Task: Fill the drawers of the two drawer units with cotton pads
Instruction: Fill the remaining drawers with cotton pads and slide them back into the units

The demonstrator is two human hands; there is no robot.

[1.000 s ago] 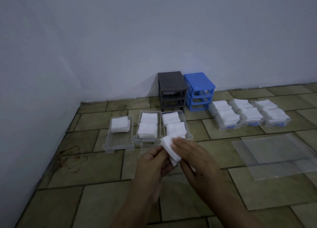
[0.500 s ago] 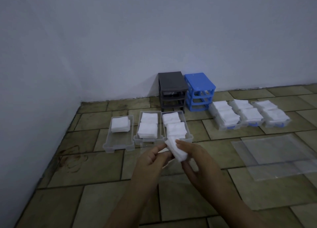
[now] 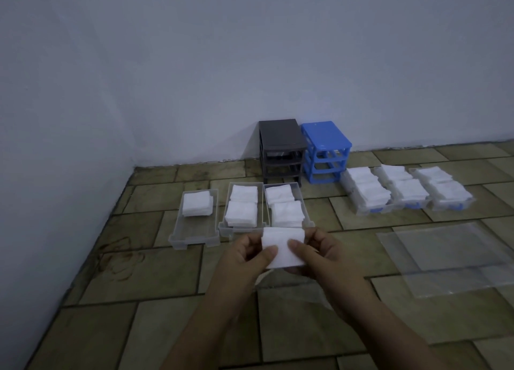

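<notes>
Both hands hold a small stack of white cotton pads (image 3: 282,240) flat above the floor. My left hand (image 3: 244,255) pinches its left side and my right hand (image 3: 319,254) pinches its right side. Just beyond lie three clear drawers side by side. The left drawer (image 3: 180,230) has one stack at its far end. The middle drawer (image 3: 222,226) and the right drawer (image 3: 304,202) each hold two stacks. Against the wall stand the dark grey drawer unit (image 3: 281,136) and the blue drawer unit (image 3: 325,136), their slots open.
Three more drawers full of pads (image 3: 406,191) lie to the right of the blue unit. Clear plastic bags (image 3: 450,258) lie flat on the tiled floor at the right. A wall corner closes in the left side.
The stack of pads has turned from tilted on edge to lying flat between both hands, which now grip it at either side.
</notes>
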